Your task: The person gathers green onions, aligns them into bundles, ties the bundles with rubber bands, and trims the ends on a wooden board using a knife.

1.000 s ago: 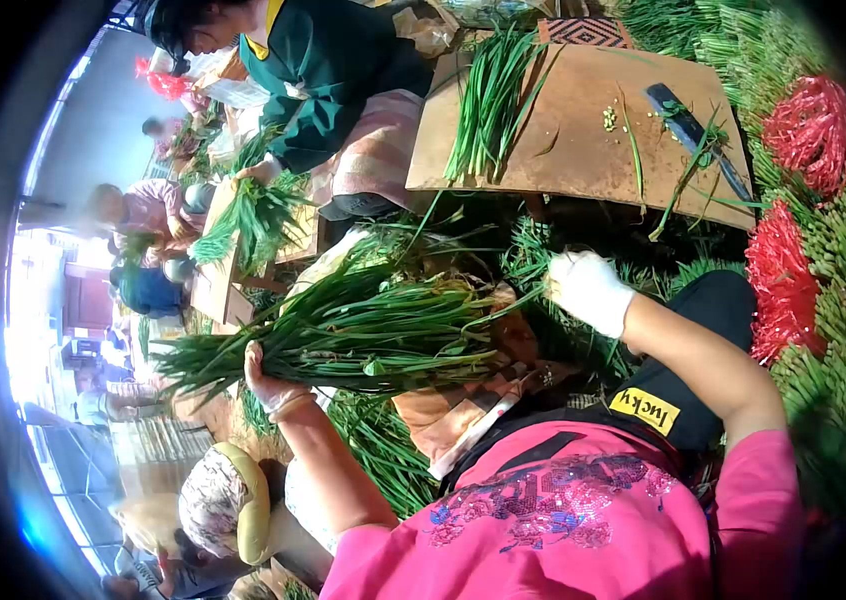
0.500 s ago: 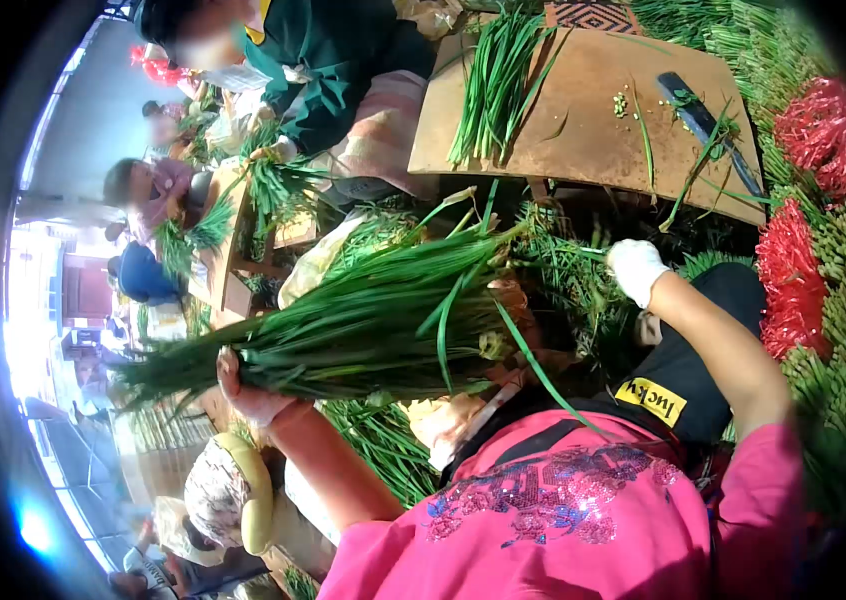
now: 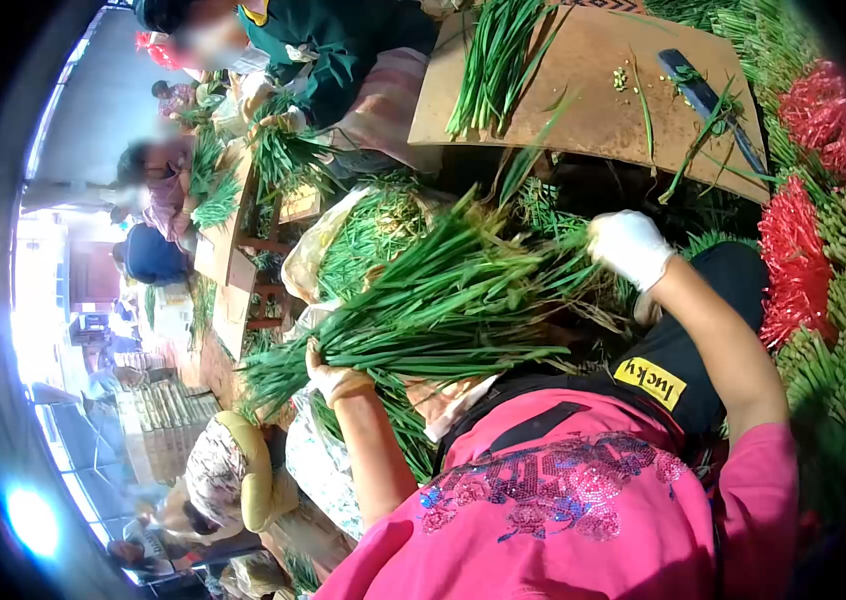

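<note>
A big loose bundle of long green chive-like stalks is held across the lap, well off the brown wooden board worktop, with its long axis running from lower left up to upper right in the head view. The left hand, in a pale glove, is wrapped around the bundle near its lower-left end, fingers closed right round the stalks from underneath. The right hand, in a white glove, is set at the opposite, upper-right end, where the stalk tips fan out; its fingers look curled into the greens, but whether they're really gripping or just resting there can't be told, since the stalks cover them. So the bundle is spanned between both hands, and neither one is really nearer than the other. On the board, a smaller flat bunch of green stalks is laid near its left edge and a dark-bladed knife near its right edge, both well apart from the hands. Red heaps of what could be rubber bands are seen at the right, but it's hard to make out. The bundle's underside and the lap below it are hidden, and the board's top edge is cut off by the frame.
</note>
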Demonstrator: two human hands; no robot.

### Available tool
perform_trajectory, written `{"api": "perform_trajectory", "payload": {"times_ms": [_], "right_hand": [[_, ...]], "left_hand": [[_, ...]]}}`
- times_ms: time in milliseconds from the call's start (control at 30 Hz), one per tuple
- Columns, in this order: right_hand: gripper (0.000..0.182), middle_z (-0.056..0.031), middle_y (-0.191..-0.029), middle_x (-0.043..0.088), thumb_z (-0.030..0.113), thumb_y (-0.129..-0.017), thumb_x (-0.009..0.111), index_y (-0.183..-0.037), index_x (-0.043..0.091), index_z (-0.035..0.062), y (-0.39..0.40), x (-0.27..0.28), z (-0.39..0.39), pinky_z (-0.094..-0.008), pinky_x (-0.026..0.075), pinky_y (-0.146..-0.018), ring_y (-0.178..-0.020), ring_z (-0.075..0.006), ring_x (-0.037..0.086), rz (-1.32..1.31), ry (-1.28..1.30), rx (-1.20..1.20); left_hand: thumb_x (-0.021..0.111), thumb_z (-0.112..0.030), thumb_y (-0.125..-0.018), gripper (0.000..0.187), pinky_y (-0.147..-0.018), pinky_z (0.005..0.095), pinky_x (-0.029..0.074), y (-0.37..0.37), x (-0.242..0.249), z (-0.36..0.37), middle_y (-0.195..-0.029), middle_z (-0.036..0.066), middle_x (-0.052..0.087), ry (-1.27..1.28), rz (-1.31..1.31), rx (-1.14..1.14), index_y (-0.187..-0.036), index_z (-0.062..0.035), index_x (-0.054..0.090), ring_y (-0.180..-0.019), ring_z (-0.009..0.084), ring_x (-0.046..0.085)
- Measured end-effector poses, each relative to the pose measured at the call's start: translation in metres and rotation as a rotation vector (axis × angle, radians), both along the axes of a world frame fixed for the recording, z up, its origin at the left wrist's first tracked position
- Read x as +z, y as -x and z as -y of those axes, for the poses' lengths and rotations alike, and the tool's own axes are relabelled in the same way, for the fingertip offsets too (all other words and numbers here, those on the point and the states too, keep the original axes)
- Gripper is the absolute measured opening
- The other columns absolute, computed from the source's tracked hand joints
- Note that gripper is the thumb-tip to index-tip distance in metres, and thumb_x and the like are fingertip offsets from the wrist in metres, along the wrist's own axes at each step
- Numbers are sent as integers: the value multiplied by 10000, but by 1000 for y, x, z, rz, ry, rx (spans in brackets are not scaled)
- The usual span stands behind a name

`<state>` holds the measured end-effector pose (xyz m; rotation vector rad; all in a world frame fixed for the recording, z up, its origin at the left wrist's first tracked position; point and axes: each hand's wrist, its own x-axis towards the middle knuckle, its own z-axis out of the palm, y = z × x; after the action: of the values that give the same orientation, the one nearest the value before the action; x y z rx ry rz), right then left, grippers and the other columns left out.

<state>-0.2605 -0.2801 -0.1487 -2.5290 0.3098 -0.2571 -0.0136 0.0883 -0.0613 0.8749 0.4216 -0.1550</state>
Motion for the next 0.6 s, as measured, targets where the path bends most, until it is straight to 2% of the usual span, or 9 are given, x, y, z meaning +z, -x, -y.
{"api": "perform_trajectory", "payload": {"times_ms": [100, 167, 267, 300, 333, 367, 433, 533, 600], "right_hand": [[143, -69, -905, 665, 110, -867, 523, -824, 639, 36, 35, -3, 64, -306, 486, -592, -698, -173, 619, 309, -1097, -398], [172, -58, -989, 657, 151, -896, 523, -904, 635, 20, 25, 67, 22, -274, 471, -661, -774, -149, 603, 132, -1093, -553], [217, -72, -970, 655, 221, -849, 542, -988, 644, 89, 9, 85, -51, -316, 462, -787, -854, -238, 605, -166, -551, -107], [330, -107, -915, 651, 326, -794, 597, -984, 635, 59, 0, 30, -72, -348, 454, -808, -848, -278, 600, 189, 5, 226], [445, -132, -862, 636, 395, -704, 655, -974, 628, 42, -14, 65, -105, -363, 451, -820, -881, -296, 586, -156, -566, -55], [477, -152, -848, 628, 392, -641, 692, -938, 624, 25, -32, 68, -125, -376, 450, -829, -936, -304, 569, -243, -365, -31], [249, -124, -789, 628, 271, -697, 613, -846, 618, 71, -51, 8, -153, -382, 481, -750, -880, -261, 608, 315, -1, 249], [71, -80, -644, 608, 175, -728, 539, -704, 561, 111, -47, 30, -155, -357, 493, -485, -544, -260, 620, 175, 35, 237], [94, -95, -675, 626, 138, -723, 525, -719, 617, 120, -39, 21, -101, -381, 490, -471, -571, -259, 630, -138, 239, 197]], "left_hand": [[485, -367, -801, 494, -841, 567, 429, 1, -7, -25, -1143, 184, 574, -49, 44, -56, -1152, -25, 547, -992, 384, 544], [528, -366, -786, 501, -828, 554, 436, -1, -8, -28, -1147, 167, 578, -98, 5, 4, -1159, -34, 551, -978, 375, 552], [562, -316, -770, 392, -822, 544, 450, 8, -2, -24, -1087, 152, 610, 131, 29, -194, -1045, -40, 609, -960, 359, 565], [562, -318, -770, 397, -821, 542, 451, 8, -2, -20, -1089, 153, 609, 126, 43, -189, -1047, -38, 606, -962, 359, 565], [561, -320, -770, 401, -821, 541, 451, 8, -3, -17, -1091, 153, 609, 122, 59, -181, -1050, -37, 604, -963, 359, 565], [560, -322, -770, 405, -821, 539, 451, 8, -3, -13, -1093, 153, 608, 118, 77, -172, -1053, -36, 602, -965, 359, 565], [531, -311, -783, 406, -841, 523, 450, 3, 0, -12, -1109, 154, 601, 114, 86, -257, -1085, -47, 589, -987, 354, 562], [538, -297, -772, 432, -890, 544, 407, -23, -7, -30, -1143, 152, 578, 205, 55, -296, -1120, -44, 563, -1010, 358, 534], [541, -304, -751, 471, -903, 549, 397, -34, -22, -32, -1161, 171, 566, 153, 18, -127, -1132, -28, 561, -1032, 370, 524]]}}
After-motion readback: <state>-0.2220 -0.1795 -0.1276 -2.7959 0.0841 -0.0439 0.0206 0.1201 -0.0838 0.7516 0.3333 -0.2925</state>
